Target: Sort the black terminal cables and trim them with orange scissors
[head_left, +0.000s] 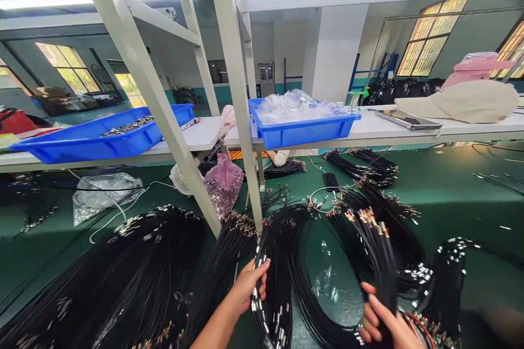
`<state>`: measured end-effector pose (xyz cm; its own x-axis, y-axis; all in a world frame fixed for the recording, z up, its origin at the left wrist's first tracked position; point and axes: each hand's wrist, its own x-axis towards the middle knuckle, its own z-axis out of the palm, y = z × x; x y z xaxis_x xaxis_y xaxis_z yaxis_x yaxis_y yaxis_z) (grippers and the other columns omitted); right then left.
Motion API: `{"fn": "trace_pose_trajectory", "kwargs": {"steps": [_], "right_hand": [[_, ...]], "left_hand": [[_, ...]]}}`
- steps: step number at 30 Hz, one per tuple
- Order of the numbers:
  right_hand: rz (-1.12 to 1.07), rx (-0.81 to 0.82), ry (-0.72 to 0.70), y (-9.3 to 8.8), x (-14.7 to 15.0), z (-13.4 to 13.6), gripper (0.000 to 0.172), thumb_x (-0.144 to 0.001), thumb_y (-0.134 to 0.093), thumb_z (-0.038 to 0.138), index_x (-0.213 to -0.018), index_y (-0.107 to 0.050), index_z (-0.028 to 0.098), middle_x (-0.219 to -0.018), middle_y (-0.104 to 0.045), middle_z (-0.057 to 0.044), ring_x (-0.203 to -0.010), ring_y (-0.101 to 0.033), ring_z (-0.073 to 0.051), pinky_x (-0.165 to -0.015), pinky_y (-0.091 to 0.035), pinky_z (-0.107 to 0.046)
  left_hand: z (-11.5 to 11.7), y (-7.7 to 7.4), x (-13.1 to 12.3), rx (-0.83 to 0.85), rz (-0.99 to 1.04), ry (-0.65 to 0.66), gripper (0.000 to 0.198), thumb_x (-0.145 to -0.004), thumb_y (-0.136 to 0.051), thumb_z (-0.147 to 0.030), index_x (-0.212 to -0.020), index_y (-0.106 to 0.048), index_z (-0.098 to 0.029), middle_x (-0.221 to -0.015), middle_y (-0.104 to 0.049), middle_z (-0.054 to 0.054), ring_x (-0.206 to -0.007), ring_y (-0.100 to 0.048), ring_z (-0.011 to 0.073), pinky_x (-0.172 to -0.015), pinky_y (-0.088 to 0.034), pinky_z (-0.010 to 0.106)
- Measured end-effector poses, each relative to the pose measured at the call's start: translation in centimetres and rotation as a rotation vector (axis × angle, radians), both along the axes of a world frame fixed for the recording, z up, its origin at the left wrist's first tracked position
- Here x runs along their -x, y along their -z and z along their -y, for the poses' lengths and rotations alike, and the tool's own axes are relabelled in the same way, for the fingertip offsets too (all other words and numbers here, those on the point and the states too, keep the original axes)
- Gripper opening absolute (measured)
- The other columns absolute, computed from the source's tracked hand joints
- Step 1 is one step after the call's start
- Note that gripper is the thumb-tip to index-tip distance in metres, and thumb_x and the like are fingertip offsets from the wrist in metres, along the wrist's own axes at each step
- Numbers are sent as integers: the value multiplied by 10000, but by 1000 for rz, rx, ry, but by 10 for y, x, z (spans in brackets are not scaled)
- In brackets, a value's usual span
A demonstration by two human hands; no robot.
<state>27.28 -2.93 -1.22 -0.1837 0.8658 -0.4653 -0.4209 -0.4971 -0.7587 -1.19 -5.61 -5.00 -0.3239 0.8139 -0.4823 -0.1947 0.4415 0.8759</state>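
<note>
**Both hands gripping black wire bundles on the green surface**

The left hand [248, 283] comes up from the near edge on a bare forearm slanting to the right. Its wrist is straight and its fingers [262, 275] are curled closed around a black wire bundle [278, 262], which hangs down past the hand with small metal ends showing. The right hand [382, 322] sits low at the near right with its back turned up. Its fingers are wrapped tight on a wire bundle with coloured ends [379, 245], which rises away from the hand toward the far side. The two bundles lie near the middle of the green surface [470, 196], well apart, with a bare oval of the surface between them.

A large heap of wires [135, 267] fills the near left. A white post [241, 136] stands just beyond the left hand. Farther off, a pink bag [224, 182] and a phone [330, 181] lie on the surface, and a blue tray [303, 128] sits on the shelf [470, 130] above.
</note>
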Motion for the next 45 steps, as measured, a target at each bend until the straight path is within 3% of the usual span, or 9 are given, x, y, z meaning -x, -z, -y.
{"fn": "trace_pose_trajectory", "kwargs": {"steps": [5,9,14,19,25,28,32,37,45], "right_hand": [[-215,115,116,-10,39,-1,371,-617,-749,312,-924,-583,186,-595,-451,54,-492,-429,-73,-508,-420,-231],[-327,106,55,-20,45,-20,366,-671,-721,273,-982,-558,170,-603,-460,52,-488,-409,-53,-512,-413,-200],[-186,-48,-94,-43,35,-53,309,-734,-642,304,-984,-527,163,-585,-398,71,-449,-339,-31,-452,-345,-151],[2,-206,-222,-83,42,-113,166,-839,-495,280,-915,-560,147,-568,-413,59,-430,-334,-41,-441,-338,-156],[501,-393,-149,-108,19,-196,266,-699,-675,370,-789,-606,129,-740,-627,-50,-666,-554,-139,-633,-443,-237],[761,-412,-22,-76,-41,-184,278,-767,-566,408,-879,-619,159,-866,-656,-55,-754,-586,-153,-697,-436,-243],[1080,-262,78,14,-115,-111,254,-798,-440,332,-785,-621,154,-797,-665,-85,-789,-603,-213,-716,-440,-315],[1227,-213,-12,109,-133,-57,180,-651,-564,200,-818,-613,154,-909,-663,-126,-898,-601,-258,-821,-417,-340],[1192,-244,-102,138,-133,-73,157,-622,-533,218,-775,-535,181,-784,-660,-113,-762,-632,-263,-713,-450,-343]], "left_hand": [[-2,17,14,45,-323,-29,375,-607,-660,-319,-910,-529,-140,-743,-578,47,-787,-610,261,-754,-471,455],[6,-3,-1,-118,-489,75,366,-704,-567,-336,-1041,-565,-194,-1164,-523,78,-1180,-426,244,-1032,-276,416],[24,-35,-28,-276,-634,620,321,-842,-417,-383,-1044,-628,-249,-1116,-608,37,-1073,-524,182,-988,-349,343],[10,-43,-48,-268,-644,986,394,-670,-628,-466,-975,-654,-218,-955,-651,31,-920,-558,207,-810,-412,275],[-40,-49,-88,-177,-519,794,408,-668,-572,-557,-564,-509,-167,-471,-444,-60,-473,-426,101,-502,-291,210],[-62,-43,-103,-118,-451,625,443,-749,-410,-613,-667,-476,-182,-449,-399,-73,-422,-410,107,-480,-299,223],[-78,-23,-118,-12,-299,614,494,-718,-405,-655,-681,-474,-167,-433,-439,-62,-372,-442,110,-457,-319,231],[-84,-8,-140,73,-97,719,486,-661,-524,-615,-687,-525,-130,-461,-505,-30,-364,-462,100,-438,-312,222],[-112,-34,-150,-58,117,811,514,-717,-575,-534,-1019,-521,-123,-685,-632,39,-606,-624,153,-605,-414,255]]}}
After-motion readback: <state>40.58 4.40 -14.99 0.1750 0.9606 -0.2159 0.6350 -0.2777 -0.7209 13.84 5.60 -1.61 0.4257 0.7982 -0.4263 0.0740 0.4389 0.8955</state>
